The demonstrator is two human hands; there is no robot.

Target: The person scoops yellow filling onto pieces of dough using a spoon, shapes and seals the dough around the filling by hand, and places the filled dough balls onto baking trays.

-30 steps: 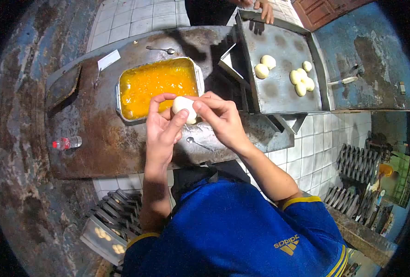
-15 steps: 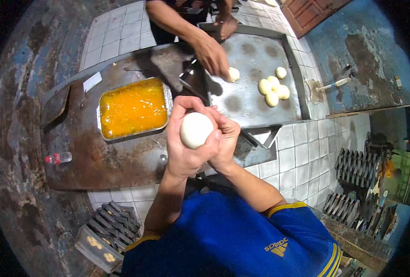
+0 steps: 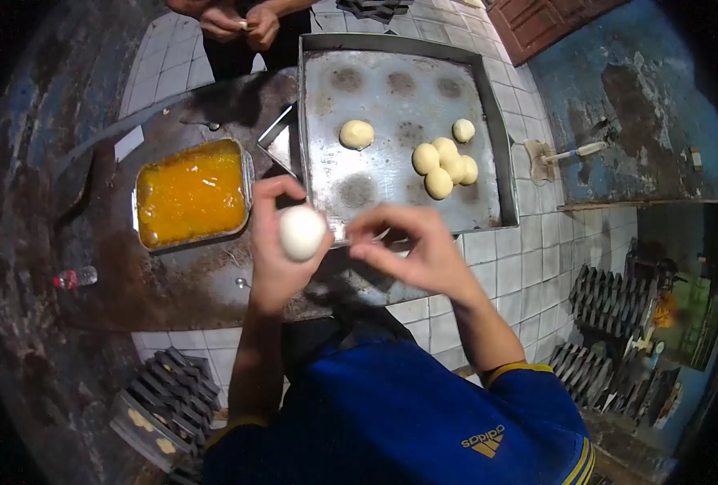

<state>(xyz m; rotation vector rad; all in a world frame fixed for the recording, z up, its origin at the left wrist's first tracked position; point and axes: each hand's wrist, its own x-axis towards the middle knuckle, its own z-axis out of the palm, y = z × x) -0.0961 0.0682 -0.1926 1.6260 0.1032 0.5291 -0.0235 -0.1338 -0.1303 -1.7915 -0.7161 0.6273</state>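
My left hand [image 3: 271, 263] is closed round a smooth white dough ball [image 3: 301, 233], which bulges out between thumb and fingers. A short way to the right, my right hand [image 3: 420, 249] is apart from the ball. Its fingers are bent, with a gap between thumb and fingertips and nothing visible in them; they are slightly blurred. Just beyond both hands lies a metal tray [image 3: 500, 113]. In it sit a cluster of yellowish dough balls [image 3: 439, 183], a smaller ball [image 3: 463, 130] and a lone ball [image 3: 356, 135] on the left.
A pan of orange liquid [image 3: 193, 194] stands on the stained metal table [image 3: 189, 283], left of my hands. A bottle with a red cap [image 3: 76, 278] lies farther left. Across the table, another person's hands [image 3: 244, 24] are held together. Stacked metal racks [image 3: 177, 388] stand below left.
My right hand has come away from the dough ball, which stays in my left hand. The other person's hand has withdrawn from the tray, leaving the lone ball there. The view has shifted.
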